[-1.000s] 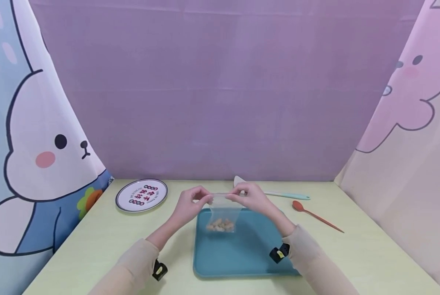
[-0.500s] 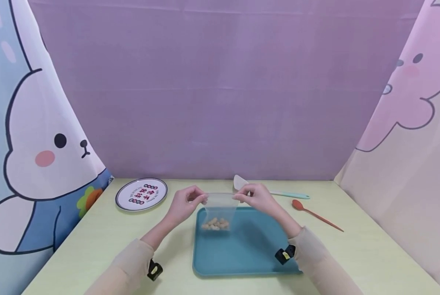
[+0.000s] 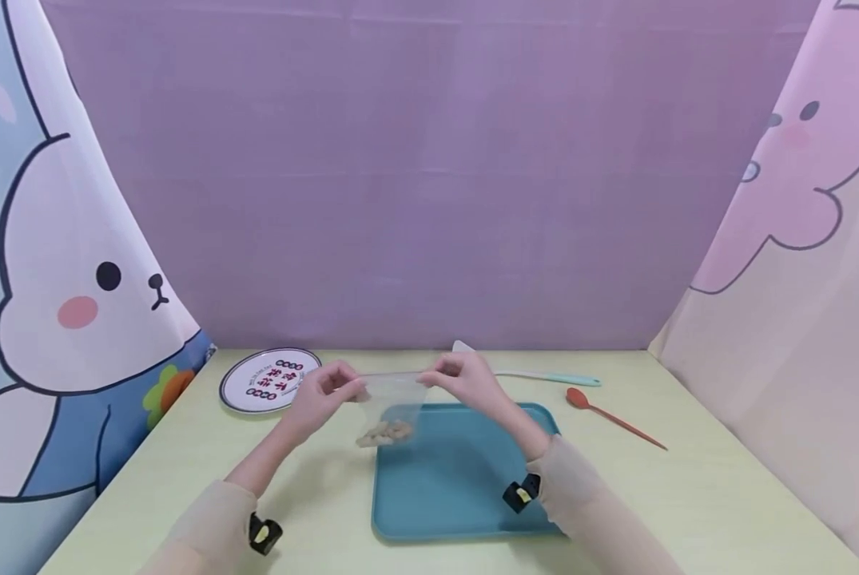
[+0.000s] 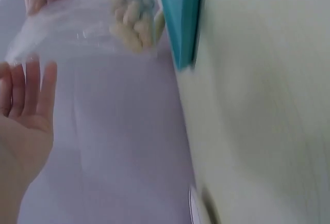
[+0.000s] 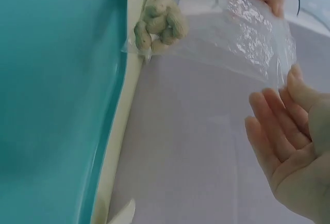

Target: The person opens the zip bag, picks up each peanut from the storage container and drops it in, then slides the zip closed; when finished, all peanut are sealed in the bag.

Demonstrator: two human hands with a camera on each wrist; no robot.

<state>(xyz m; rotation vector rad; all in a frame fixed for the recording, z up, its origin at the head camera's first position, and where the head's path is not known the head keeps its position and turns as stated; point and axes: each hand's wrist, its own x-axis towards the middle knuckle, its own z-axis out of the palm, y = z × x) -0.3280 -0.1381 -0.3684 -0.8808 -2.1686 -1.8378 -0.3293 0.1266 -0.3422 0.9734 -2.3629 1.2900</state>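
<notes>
A clear plastic bag (image 3: 393,399) hangs upright between the two hands, over the left far edge of the blue tray (image 3: 465,487). Peanuts in their shells (image 5: 161,20) lie bunched at its bottom. My left hand (image 3: 323,397) pinches the left top corner of the bag between thumb and forefinger. The opposite top corner is pinched the same way by my right hand (image 3: 467,383). In the right wrist view the other fingers of that hand extend away from the plastic. Whether the bag's mouth is sealed, I cannot tell.
A white plate (image 3: 267,379) with red print lies at the back left. Behind the right hand is a spatula (image 3: 573,379) with a pale green handle. An orange spoon (image 3: 612,415) rests right of the tray. A purple curtain (image 3: 429,176) closes off the back.
Both hands have moved left with the bag, and its peanuts have swung toward the tray's left edge. The hands have spread apart, stretching the top of the bag wider.
</notes>
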